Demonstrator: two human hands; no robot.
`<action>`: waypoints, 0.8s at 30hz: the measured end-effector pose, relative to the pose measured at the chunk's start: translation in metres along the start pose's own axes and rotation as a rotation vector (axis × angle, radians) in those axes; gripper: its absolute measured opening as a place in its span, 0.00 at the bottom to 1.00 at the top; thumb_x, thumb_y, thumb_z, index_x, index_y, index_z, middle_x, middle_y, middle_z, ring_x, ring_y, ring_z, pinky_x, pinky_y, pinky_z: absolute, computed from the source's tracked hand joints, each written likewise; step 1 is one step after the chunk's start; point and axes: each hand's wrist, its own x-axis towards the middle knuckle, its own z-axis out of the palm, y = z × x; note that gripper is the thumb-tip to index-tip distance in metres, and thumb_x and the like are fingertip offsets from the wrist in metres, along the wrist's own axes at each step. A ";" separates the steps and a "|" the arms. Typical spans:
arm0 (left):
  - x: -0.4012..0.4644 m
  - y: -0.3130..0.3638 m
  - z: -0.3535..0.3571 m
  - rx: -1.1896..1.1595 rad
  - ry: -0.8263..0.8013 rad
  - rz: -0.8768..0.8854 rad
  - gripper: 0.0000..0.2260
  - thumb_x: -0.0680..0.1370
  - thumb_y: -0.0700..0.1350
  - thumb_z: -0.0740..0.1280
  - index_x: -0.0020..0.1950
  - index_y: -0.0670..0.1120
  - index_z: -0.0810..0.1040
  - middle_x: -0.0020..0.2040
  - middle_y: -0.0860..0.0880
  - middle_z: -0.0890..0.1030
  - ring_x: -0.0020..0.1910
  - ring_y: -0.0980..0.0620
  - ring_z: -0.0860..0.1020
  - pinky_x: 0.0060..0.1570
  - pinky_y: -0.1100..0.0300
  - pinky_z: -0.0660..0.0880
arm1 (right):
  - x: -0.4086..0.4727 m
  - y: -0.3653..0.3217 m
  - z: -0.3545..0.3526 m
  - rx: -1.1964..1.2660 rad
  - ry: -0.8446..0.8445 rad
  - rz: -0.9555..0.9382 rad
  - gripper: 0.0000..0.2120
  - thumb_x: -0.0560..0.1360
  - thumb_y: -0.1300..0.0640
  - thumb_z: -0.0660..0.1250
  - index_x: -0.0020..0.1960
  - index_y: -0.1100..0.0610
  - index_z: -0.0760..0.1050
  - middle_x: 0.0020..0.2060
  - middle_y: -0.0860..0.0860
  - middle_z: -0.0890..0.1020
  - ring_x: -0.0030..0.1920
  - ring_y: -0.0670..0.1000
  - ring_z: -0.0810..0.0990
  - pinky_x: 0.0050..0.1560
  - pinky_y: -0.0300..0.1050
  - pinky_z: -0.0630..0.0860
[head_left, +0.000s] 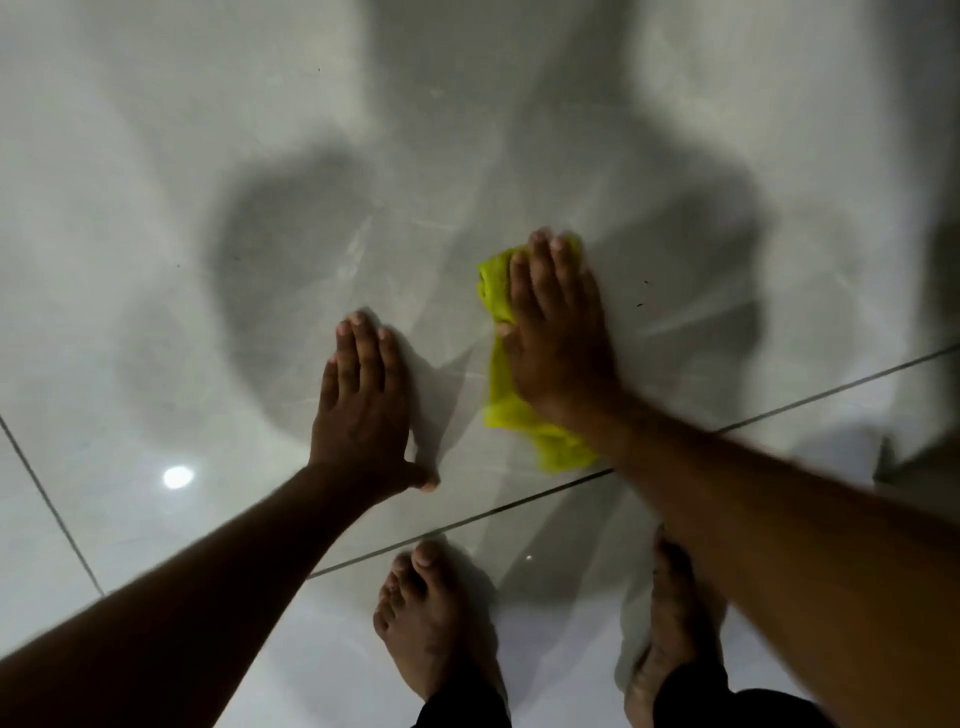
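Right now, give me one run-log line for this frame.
left hand: flat on floor tile | right hand: presses yellow cloth down | activity: floor wipe

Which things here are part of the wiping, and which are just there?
In the job: right hand, pressing flat on the yellow cloth; the tile under it; left hand, flat on the tile.
Just there: bare feet; lamp glare; grout lines.

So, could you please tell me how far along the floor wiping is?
Done: faint wipe streaks on the tile floor left of the yellow cloth. In hand: the right hand presses the cloth flat; the left hand braces on the tile. Left: dark specks right of the cloth.
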 end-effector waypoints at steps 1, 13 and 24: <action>0.000 0.001 -0.001 0.006 -0.003 -0.006 0.74 0.52 0.69 0.77 0.75 0.36 0.30 0.75 0.33 0.30 0.75 0.34 0.30 0.75 0.44 0.38 | -0.012 -0.017 0.003 0.035 -0.017 0.010 0.32 0.77 0.49 0.56 0.78 0.60 0.55 0.78 0.60 0.57 0.78 0.63 0.53 0.76 0.62 0.55; 0.001 0.006 -0.002 0.016 -0.020 0.012 0.75 0.52 0.68 0.78 0.75 0.36 0.30 0.74 0.33 0.28 0.74 0.33 0.30 0.75 0.43 0.39 | -0.022 -0.001 -0.002 0.075 0.051 0.275 0.31 0.75 0.54 0.59 0.75 0.63 0.61 0.74 0.66 0.64 0.75 0.69 0.61 0.73 0.66 0.61; 0.001 0.002 -0.003 0.039 -0.026 0.004 0.76 0.51 0.71 0.76 0.74 0.37 0.28 0.74 0.34 0.27 0.74 0.36 0.28 0.74 0.44 0.40 | -0.009 0.134 -0.010 -0.008 0.152 0.343 0.27 0.81 0.50 0.53 0.77 0.61 0.57 0.76 0.64 0.60 0.77 0.65 0.58 0.75 0.63 0.57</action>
